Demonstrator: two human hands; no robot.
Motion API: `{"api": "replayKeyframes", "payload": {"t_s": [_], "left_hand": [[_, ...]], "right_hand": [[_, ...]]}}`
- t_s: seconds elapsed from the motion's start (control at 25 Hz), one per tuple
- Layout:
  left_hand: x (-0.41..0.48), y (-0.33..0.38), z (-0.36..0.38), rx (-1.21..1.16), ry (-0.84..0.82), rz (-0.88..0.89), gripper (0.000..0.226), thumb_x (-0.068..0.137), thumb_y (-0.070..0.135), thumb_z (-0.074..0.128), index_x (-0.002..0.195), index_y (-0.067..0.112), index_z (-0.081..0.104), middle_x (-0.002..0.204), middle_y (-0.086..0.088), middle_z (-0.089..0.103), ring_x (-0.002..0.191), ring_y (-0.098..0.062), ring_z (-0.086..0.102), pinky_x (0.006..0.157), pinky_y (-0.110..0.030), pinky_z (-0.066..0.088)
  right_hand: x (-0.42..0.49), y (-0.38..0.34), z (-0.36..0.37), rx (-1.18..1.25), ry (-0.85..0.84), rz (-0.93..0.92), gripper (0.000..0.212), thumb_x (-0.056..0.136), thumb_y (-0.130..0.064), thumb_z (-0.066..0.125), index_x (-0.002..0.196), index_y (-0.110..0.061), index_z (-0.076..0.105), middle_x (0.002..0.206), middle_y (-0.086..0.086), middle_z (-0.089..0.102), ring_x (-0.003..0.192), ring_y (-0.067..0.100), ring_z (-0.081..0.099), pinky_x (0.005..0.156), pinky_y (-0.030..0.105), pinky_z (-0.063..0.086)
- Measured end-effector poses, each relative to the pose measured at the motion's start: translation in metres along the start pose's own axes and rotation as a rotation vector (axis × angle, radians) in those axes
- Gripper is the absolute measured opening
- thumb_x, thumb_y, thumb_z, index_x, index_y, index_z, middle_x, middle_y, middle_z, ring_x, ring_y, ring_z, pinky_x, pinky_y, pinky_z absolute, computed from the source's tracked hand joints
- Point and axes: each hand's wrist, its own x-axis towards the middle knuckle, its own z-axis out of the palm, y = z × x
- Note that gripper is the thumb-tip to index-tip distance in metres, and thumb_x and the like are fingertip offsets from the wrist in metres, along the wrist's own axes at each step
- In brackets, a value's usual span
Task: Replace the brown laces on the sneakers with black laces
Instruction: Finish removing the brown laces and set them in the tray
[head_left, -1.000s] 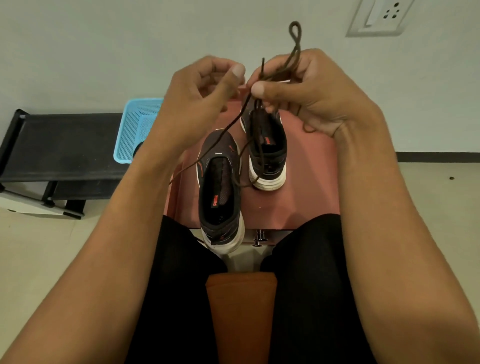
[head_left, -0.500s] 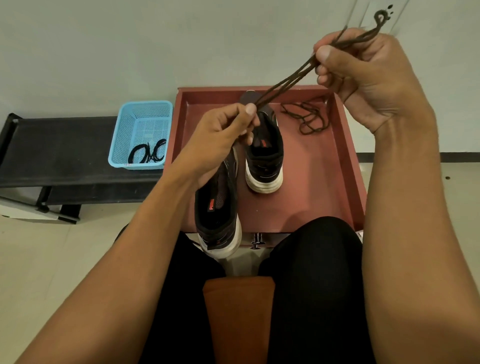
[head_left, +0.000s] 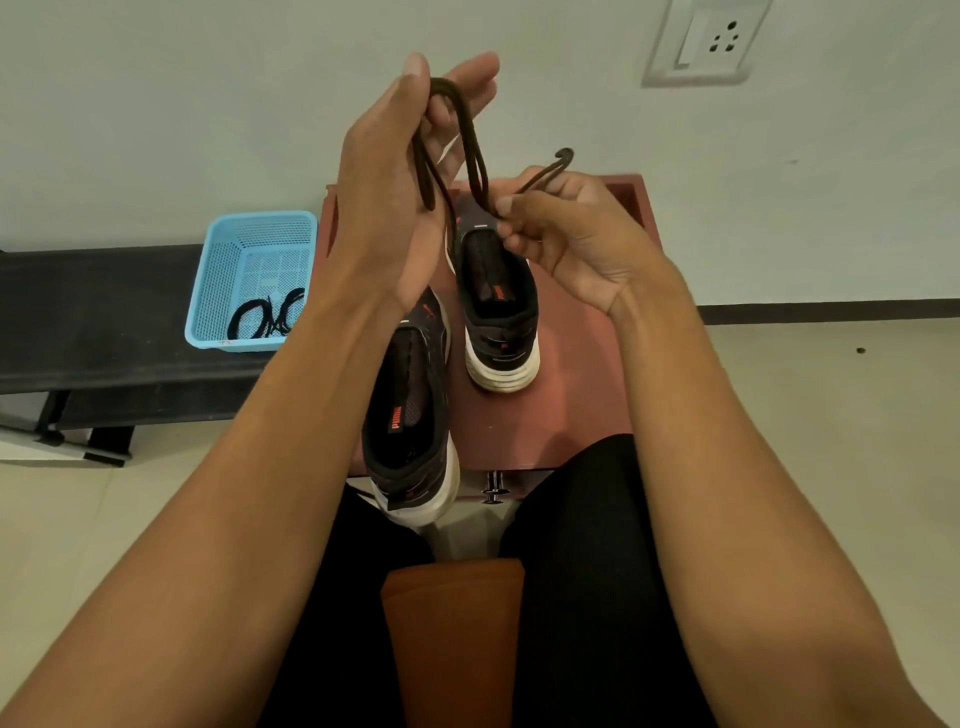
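left hand (head_left: 384, 208): now raised, fingers straight, brown lace (head_left: 470, 140) looped over it | right hand (head_left: 571, 244): dropped from upper right to centre, pinching the lace's end | sneakers (head_left: 498, 312): unmoved on red tray (head_left: 571, 405) | black laces (head_left: 267, 317): in blue basket (head_left: 223, 270)

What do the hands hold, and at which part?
A brown lace: its loop hangs over the straight left hand; fingers of the right hand pinch it near its end.
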Motion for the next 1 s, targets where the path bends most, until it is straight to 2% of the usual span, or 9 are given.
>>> {"api": "replayKeyframes", "payload": {"t_s": [0.16, 0.28, 0.4, 0.52, 0.6, 0.68, 0.8, 0.88, 1.0], "left_hand": [[0.011, -0.004, 0.020, -0.133, -0.010, -0.043, 0.039, 0.113, 0.024, 0.037, 0.089, 0.004, 0.060, 0.103, -0.017, 0.074, 0.111, -0.036, 0.070, 0.113, -0.047, 0.048], [0.018, -0.012, 0.026, -0.170, 0.014, -0.101, 0.034, 0.112, 0.025, 0.042, 0.082, 0.010, 0.049, 0.079, -0.008, 0.059, 0.071, -0.024, 0.060, 0.084, -0.043, 0.056], [0.025, -0.031, 0.027, 0.001, 0.041, -0.184, 0.031, 0.111, 0.029, 0.043, 0.084, 0.014, 0.047, 0.073, -0.001, 0.053, 0.057, -0.015, 0.044, 0.066, -0.035, 0.049], [0.037, -0.066, 0.033, 0.203, 0.039, -0.256, 0.030, 0.111, 0.026, 0.045, 0.084, 0.012, 0.049, 0.071, -0.002, 0.055, 0.055, -0.015, 0.045, 0.064, -0.035, 0.048], [0.045, -0.098, 0.042, 0.431, -0.007, -0.300, 0.031, 0.110, 0.025, 0.047, 0.082, 0.012, 0.053, 0.071, -0.004, 0.062, 0.056, -0.016, 0.054, 0.066, -0.036, 0.050], [0.052, -0.128, 0.056, 0.650, -0.103, -0.347, 0.029, 0.108, 0.026, 0.051, 0.083, 0.013, 0.058, 0.074, -0.002, 0.070, 0.062, -0.015, 0.064, 0.070, -0.035, 0.056], [0.058, -0.159, 0.077, 0.931, -0.203, -0.334, 0.022, 0.105, 0.023, 0.055, 0.087, 0.013, 0.062, 0.092, -0.007, 0.076, 0.088, -0.023, 0.073, 0.086, -0.038, 0.059], [0.058, -0.176, 0.089, 1.085, -0.231, -0.350, 0.018, 0.104, 0.020, 0.054, 0.097, 0.008, 0.066, 0.106, -0.015, 0.074, 0.103, -0.031, 0.068, 0.081, -0.034, 0.051], [0.049, -0.202, 0.096, 1.248, -0.275, -0.431, 0.022, 0.103, 0.019, 0.054, 0.105, 0.002, 0.067, 0.116, -0.021, 0.070, 0.110, -0.036, 0.065, 0.073, -0.032, 0.039]], "right_hand": [[-0.003, 0.007, 0.002, 0.094, -0.135, 0.046, 0.016, 0.099, 0.003, 0.055, 0.090, -0.008, 0.062, 0.074, 0.000, 0.062, 0.070, 0.016, 0.059, 0.059, 0.021, 0.046], [-0.008, 0.006, -0.012, -0.012, -0.170, 0.077, 0.015, 0.100, 0.001, 0.058, 0.091, -0.011, 0.062, 0.082, 0.006, 0.071, 0.064, 0.014, 0.054, 0.059, 0.023, 0.040], [-0.012, 0.004, -0.041, -0.136, -0.060, 0.079, 0.010, 0.098, -0.002, 0.067, 0.094, -0.012, 0.066, 0.078, 0.004, 0.074, 0.058, 0.011, 0.041, 0.059, 0.027, 0.028], [-0.020, 0.003, -0.073, -0.302, 0.031, 0.101, 0.007, 0.093, -0.008, 0.076, 0.093, -0.013, 0.073, 0.084, 0.011, 0.075, 0.068, 0.016, 0.051, 0.059, 0.025, 0.036], [-0.026, 0.007, -0.092, -0.391, 0.133, 0.109, 0.005, 0.092, -0.006, 0.078, 0.095, -0.008, 0.075, 0.090, 0.018, 0.076, 0.087, 0.029, 0.068, 0.082, 0.027, 0.055], [-0.028, 0.011, -0.107, -0.511, 0.246, 0.139, 0.005, 0.091, -0.003, 0.077, 0.096, -0.004, 0.076, 0.101, 0.027, 0.076, 0.102, 0.033, 0.075, 0.103, 0.033, 0.057], [-0.023, 0.027, -0.121, -0.580, 0.402, 0.304, 0.004, 0.097, -0.002, 0.070, 0.099, -0.004, 0.073, 0.100, 0.025, 0.078, 0.084, 0.024, 0.079, 0.086, 0.041, 0.066], [-0.016, 0.038, -0.125, -0.664, 0.495, 0.375, 0.004, 0.099, -0.008, 0.069, 0.098, -0.005, 0.071, 0.093, 0.022, 0.078, 0.077, 0.026, 0.079, 0.073, 0.046, 0.067], [-0.012, 0.044, -0.126, -1.017, 0.493, 0.459, 0.017, 0.089, -0.011, 0.080, 0.098, -0.004, 0.068, 0.092, 0.012, 0.073, 0.080, 0.027, 0.073, 0.072, 0.031, 0.057]]}}
